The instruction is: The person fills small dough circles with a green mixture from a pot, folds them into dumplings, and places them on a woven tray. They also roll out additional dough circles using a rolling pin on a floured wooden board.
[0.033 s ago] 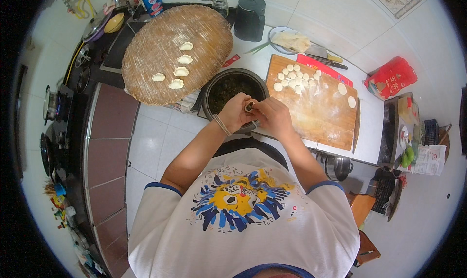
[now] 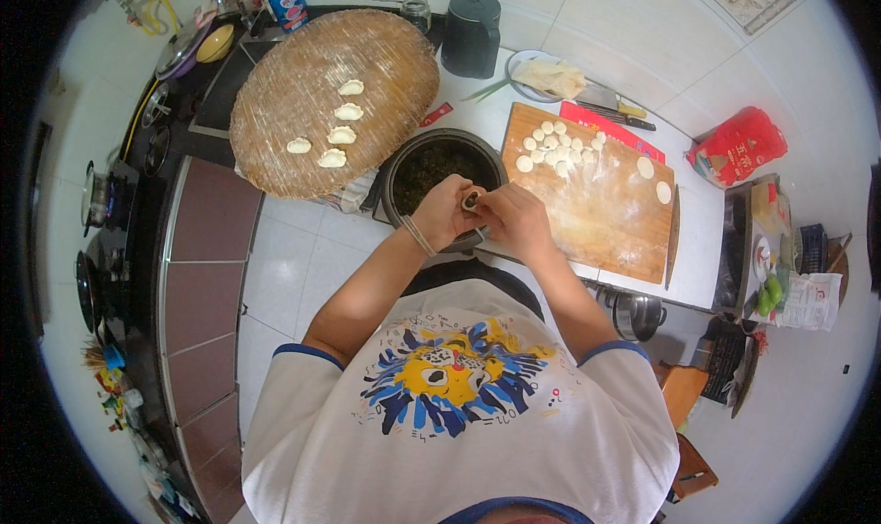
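Note:
My left hand (image 2: pixel 440 214) cups a dumpling wrapper (image 2: pixel 470 194) with dark green filling showing in its middle. The fingers of my right hand (image 2: pixel 518 219) are closed at the wrapper's right edge. A thin pale end of something (image 2: pixel 480 235) shows below that hand; I cannot make out what it is. Both hands are over the near part of a dark round pot (image 2: pixel 392 186) of chopped green filling (image 2: pixel 427 169). To the left, several folded dumplings (image 2: pixel 342 135) lie on a floured round woven tray (image 2: pixel 284 93).
Right of the pot, a floured wooden board (image 2: pixel 587 226) carries small dough pieces (image 2: pixel 563 143) and flat wrappers (image 2: pixel 663 192). A rolling pin (image 2: pixel 673 239) lies along its right edge. Behind are knives (image 2: pixel 624 117), a plate (image 2: pixel 523 85) and a dark kettle (image 2: pixel 471 33).

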### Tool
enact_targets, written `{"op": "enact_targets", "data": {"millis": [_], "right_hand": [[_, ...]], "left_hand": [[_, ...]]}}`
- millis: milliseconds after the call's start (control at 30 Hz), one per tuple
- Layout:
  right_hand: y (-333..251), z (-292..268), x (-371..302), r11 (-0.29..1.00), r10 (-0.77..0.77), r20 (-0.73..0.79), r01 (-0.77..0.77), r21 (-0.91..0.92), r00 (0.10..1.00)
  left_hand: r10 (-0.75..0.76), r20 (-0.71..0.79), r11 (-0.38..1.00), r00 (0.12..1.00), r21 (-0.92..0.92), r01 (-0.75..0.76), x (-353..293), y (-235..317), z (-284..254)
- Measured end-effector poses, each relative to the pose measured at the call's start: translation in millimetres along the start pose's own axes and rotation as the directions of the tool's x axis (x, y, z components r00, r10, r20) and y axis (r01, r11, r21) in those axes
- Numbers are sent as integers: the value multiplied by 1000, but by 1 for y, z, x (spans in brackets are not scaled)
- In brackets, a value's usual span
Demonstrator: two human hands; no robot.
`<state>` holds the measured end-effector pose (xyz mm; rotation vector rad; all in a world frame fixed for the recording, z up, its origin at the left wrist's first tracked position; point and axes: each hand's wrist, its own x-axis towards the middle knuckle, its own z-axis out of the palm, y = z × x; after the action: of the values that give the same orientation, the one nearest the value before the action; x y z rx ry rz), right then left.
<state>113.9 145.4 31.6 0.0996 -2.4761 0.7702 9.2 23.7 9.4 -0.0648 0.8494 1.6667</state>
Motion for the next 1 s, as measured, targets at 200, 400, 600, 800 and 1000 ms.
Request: {"op": "enact_targets", "data": {"millis": [200, 400, 600, 800, 1000], "right_hand": [[4, 0, -1, 997, 35, -120, -27, 73, 992], [5, -1, -1, 989, 112, -131, -98, 107, 985], [-3, -8, 2, 968, 199, -17, -194, 159, 980], [-1, -8, 5, 973, 144, 47, -150, 178, 988], [1, -4, 3, 978, 169, 37, -172, 119, 985]], "left_hand": [[-2, 24, 994, 1000, 108, 0, -2, 0, 0], [119, 203, 993, 972, -46, -112, 2, -14, -2], [153, 110, 978, 982, 126, -166, 0, -17, -2], [146, 168, 971, 975, 167, -174, 4, -21, -9], [125, 99, 979, 987, 149, -139, 1, -18, -5]]}}
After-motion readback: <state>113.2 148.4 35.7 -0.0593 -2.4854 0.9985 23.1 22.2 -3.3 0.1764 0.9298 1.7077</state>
